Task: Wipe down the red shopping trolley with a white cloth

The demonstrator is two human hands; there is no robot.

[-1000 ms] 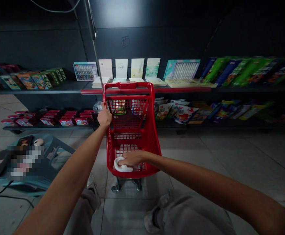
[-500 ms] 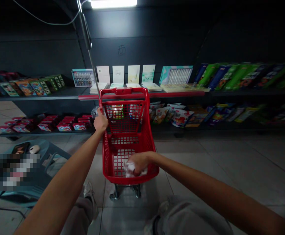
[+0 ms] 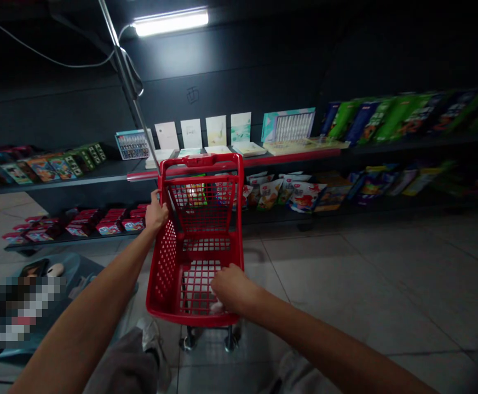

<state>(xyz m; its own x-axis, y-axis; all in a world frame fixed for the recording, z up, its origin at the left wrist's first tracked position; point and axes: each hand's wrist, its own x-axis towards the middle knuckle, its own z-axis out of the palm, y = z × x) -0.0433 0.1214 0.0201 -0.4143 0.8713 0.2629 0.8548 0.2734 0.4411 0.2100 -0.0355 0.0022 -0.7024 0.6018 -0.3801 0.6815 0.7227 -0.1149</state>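
Red mesh shopping cart [image 3: 200, 160] stands directly in front of the person, a small basket on a wheeled frame. Their left hand [image 3: 155, 213] is at the cart's near left side, its fingers [image 3: 155, 202] closed around the upper red rim. Their right hand [image 3: 232, 290] reaches down inside the basket near the front wall, its fingers [image 3: 221, 283] curled closed over a crumpled white cloth [image 3: 217, 307], which lies on the mesh floor and is mostly hidden beneath them.

Below, the cart's metal casters [image 3: 188, 343] rest on pale floor tiles [image 3: 324, 284], with a shoe [image 3: 150, 334] and grey trouser leg [image 3: 124, 364] just behind the cart. To the left sits a teal plastic stool [image 3: 85, 268] holding a phone [image 3: 33, 268] and a white computer mouse [image 3: 55, 269], with a pixelated patch covering part of it.

Farther ahead, a low dark shelf [image 3: 21, 247] carries red boxes [image 3: 109, 228], while foil snack packets [image 3: 274, 191] line the same level beyond the cart. The upper shelf [image 3: 99, 174] displays pale cards [image 3: 191, 134], a boxed paint set [image 3: 288, 126] and green-spined books [image 3: 370, 120]. Behind them rises a dark wall [image 3: 239, 71], lit by a fluorescent lamp [image 3: 171, 22], with a metal pole [image 3: 127, 82] slanting down at the left.
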